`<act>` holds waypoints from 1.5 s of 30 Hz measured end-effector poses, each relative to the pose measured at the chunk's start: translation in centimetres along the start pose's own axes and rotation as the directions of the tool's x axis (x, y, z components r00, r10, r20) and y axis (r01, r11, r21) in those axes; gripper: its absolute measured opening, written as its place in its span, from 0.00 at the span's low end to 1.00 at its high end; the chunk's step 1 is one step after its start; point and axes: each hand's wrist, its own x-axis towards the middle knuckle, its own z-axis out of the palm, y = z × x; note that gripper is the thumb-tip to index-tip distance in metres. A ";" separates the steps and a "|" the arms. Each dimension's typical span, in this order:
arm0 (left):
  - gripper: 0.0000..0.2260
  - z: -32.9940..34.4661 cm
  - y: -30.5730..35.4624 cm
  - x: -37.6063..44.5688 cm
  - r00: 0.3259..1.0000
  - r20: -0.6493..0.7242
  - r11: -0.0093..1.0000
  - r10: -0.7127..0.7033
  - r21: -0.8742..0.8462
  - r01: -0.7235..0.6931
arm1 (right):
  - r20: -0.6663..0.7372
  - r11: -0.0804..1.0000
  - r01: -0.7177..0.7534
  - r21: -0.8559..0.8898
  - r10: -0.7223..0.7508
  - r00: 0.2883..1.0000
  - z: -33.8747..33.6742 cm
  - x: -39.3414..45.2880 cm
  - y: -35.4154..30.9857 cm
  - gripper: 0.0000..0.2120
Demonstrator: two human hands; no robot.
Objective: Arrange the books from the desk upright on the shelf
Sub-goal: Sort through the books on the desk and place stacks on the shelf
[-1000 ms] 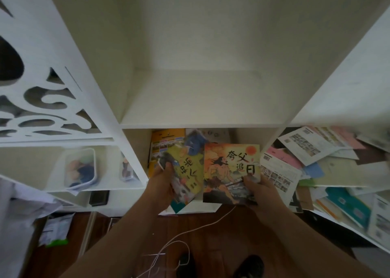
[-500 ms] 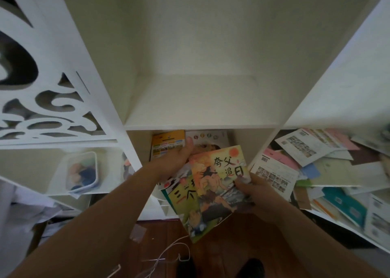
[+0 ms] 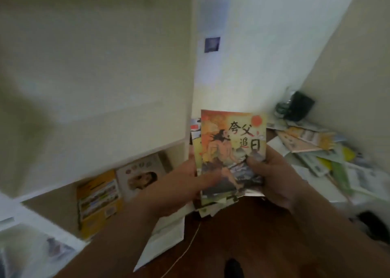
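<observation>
I hold a small stack of thin picture books [image 3: 230, 149] upright in front of the white shelf unit [image 3: 101, 130]. The front cover is orange, with a running figure and black characters. My left hand [image 3: 181, 182] grips the stack's left edge and my right hand [image 3: 272, 176] grips its lower right corner, thumb on the cover. Other books sit behind the front one, mostly hidden. A yellow book [image 3: 99, 199] and a white book with a face [image 3: 141, 176] lean in the lower shelf compartment to the left.
Loose papers and booklets [image 3: 329, 157] lie heaped on the desk at the right, with a dark object [image 3: 297, 106] behind them. A white cord [image 3: 185, 250] runs over the brown floor below. A clear plastic box [image 3: 31, 254] is at the lower left. The picture is blurred.
The view has swung right and tilted. The two fanned books are now squared into one upright stack held by both hands, raised in front of the shelf's vertical panel.
</observation>
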 end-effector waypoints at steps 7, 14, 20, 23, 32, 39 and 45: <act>0.10 6.5 16.1 3.1 0.918 0.013 0.878 0.396 0.288 -0.383 | -0.128 0.909 0.401 -0.114 -0.413 0.902 -5.1 -3.6 -12.5 0.20; 0.14 12.5 34.5 9.5 0.687 -0.133 0.690 0.714 0.297 -0.660 | -0.034 0.707 0.660 -0.252 -0.688 0.724 -12.8 -3.6 -30.2 0.20; 0.07 10.6 42.5 22.0 0.692 -0.425 0.807 0.584 0.395 -0.439 | -0.125 0.714 0.569 -0.408 -0.661 0.740 -19.9 9.4 -43.4 0.11; 0.08 8.2 43.4 27.4 0.658 -0.541 0.823 0.524 0.521 -0.227 | -0.102 0.694 0.374 -0.615 -0.541 0.835 -21.0 15.9 -46.4 0.07; 0.21 2.1 42.6 34.3 0.640 -0.636 0.662 0.430 0.704 0.255 | -0.075 0.650 0.252 -0.717 -0.430 0.900 -21.5 28.1 -46.3 0.07; 0.21 3.8 41.6 32.5 0.746 -0.445 0.620 0.495 0.783 0.057 | 0.047 0.335 0.309 -0.890 -0.606 0.794 -22.4 28.9 -44.3 0.06; 0.09 2.5 41.7 33.1 0.687 -0.455 0.646 0.566 0.763 -0.027 | 0.112 0.455 0.376 -0.808 -0.508 0.854 -24.8 29.1 -45.7 0.06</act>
